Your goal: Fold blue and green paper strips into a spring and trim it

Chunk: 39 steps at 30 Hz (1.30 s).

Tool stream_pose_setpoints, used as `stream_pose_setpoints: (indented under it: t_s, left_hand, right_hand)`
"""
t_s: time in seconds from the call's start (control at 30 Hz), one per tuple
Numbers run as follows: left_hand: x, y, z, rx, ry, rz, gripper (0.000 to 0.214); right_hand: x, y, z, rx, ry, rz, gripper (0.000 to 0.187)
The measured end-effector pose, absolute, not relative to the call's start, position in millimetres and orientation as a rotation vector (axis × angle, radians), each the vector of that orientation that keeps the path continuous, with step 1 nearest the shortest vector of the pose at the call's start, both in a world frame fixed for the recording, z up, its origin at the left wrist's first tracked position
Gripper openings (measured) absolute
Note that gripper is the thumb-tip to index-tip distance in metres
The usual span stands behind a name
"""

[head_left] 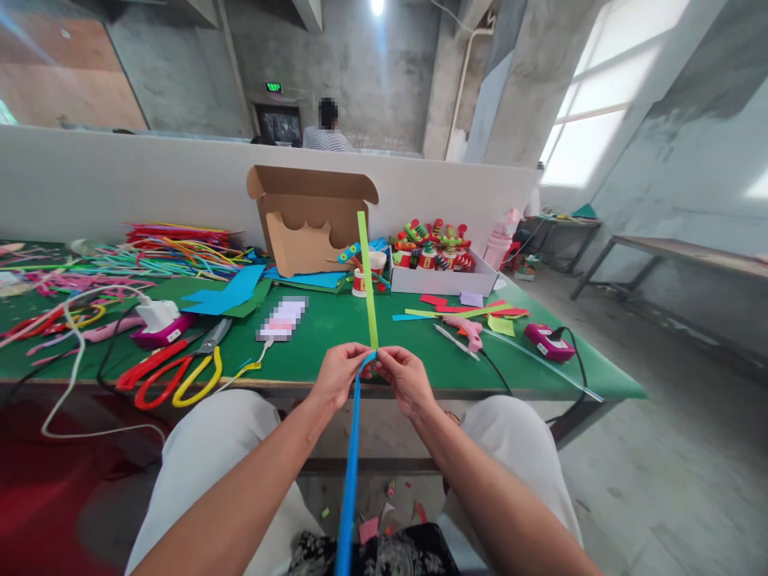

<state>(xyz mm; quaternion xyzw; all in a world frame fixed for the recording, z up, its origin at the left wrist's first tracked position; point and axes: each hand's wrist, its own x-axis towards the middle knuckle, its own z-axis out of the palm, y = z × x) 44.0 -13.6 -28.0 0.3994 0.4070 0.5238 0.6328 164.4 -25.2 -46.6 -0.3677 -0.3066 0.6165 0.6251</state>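
Head view: my left hand (339, 373) and right hand (409, 379) pinch, fingertips together, clamped where one long blue paper strip (349, 488) meets one yellow-green paper strip (366, 276), at the green tabletop's (327, 320) front edge. Nearby: one pink glue gun (468, 329), two purple plastic blocks (548, 345).

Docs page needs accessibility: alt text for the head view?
The left hand and right hand pinch a long blue paper strip and a lime-green paper strip where they meet, before a green tabletop. An open brown cardboard box stands behind.
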Motion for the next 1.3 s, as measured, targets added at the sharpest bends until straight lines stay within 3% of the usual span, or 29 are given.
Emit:
stream_pose_setpoints:
  t_s: [0.57,1.0,1.17,1.3]
  left_hand:
    - [46,-11,-38,1.053,0.854,1.152,0.032]
    - [49,-9,-43,1.094,0.979,1.308,0.035]
    - [46,-9,-40,1.127,0.979,1.288,0.029]
    - [38,-8,-35,1.309,1.073,1.194,0.021]
  right_hand:
    - [168,-21,-46,-0.939,-0.803,1.119,0.018]
    - [169,-22,-45,-0.946,-0.93,1.188,0.018]
    - [169,-23,-44,-0.991,-0.965,1.153,0.02]
    - [174,-24,-38,-0.983,-1.001,1.307,0.023]
